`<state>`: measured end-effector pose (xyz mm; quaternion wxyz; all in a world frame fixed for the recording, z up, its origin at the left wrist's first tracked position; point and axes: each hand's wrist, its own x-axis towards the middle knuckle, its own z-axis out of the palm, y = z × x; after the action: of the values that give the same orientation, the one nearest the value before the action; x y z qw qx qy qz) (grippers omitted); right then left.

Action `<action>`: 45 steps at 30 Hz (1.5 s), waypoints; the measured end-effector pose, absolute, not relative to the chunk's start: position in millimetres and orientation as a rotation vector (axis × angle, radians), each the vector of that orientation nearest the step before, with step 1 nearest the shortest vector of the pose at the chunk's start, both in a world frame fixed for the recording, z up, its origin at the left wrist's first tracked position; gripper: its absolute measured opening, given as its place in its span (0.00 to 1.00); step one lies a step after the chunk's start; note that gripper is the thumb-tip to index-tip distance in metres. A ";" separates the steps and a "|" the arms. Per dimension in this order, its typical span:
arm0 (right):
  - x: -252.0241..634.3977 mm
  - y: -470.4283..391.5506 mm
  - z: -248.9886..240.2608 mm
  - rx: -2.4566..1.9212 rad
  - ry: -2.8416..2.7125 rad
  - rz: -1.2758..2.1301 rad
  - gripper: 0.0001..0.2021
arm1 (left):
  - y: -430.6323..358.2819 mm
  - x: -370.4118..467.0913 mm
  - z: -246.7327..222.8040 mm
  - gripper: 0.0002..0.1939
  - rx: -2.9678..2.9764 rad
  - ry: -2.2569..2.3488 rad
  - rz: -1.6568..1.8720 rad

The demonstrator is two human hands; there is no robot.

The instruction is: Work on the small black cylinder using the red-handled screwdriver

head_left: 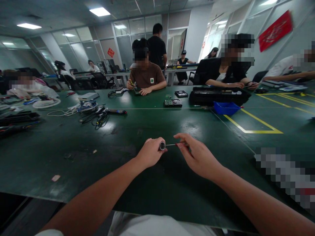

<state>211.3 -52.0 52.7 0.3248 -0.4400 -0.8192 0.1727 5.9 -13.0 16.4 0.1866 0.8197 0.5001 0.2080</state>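
My left hand [151, 152] is closed around a small cylindrical part [162, 146], whose round, silvery end faces me. Most of that part is hidden by the fingers, so its kind does not show. Between thumb and fingers of my right hand [197, 157] is a screwdriver [172, 144] with a thin metal shaft and a reddish handle. The shaft points left, and its tip is at or close to the round end; whether it touches I cannot make out. Both hands are above the green table [137, 190], near its middle.
Cables [98, 118] and a dark pen-like tool [116, 111] lie ahead on the left. Hard drives [173, 103], a black tray [219, 96] and a blue bin [226, 108] stand ahead on the right. A person [147, 77] works across the table. A pinkish scrap [56, 178] lies front left.
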 end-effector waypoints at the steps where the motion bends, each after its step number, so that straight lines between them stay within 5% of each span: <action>1: 211.1 -52.1 53.3 -1.150 -2.148 0.454 0.14 | -12.8 5.7 16.0 0.06 2.311 1.406 0.592; 11: 210.1 -51.3 48.7 -1.238 -1.929 0.581 0.14 | -12.6 7.9 20.2 0.06 2.305 1.420 0.561; 19: 213.7 -21.5 33.5 -1.105 -1.171 1.264 0.14 | -14.0 5.6 26.2 0.05 2.454 1.362 0.632; 29: 215.9 -30.0 36.4 -1.230 -1.566 0.773 0.14 | -10.9 3.5 21.6 0.07 2.381 1.429 0.516; 45: 213.6 -35.9 37.8 -1.249 -1.664 0.734 0.15 | -13.0 5.3 22.0 0.07 2.320 1.415 0.586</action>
<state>213.6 -35.9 37.8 0.4508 -0.5054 -0.6732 0.2970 5.3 -13.0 22.0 0.1799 0.8210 0.5007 0.2072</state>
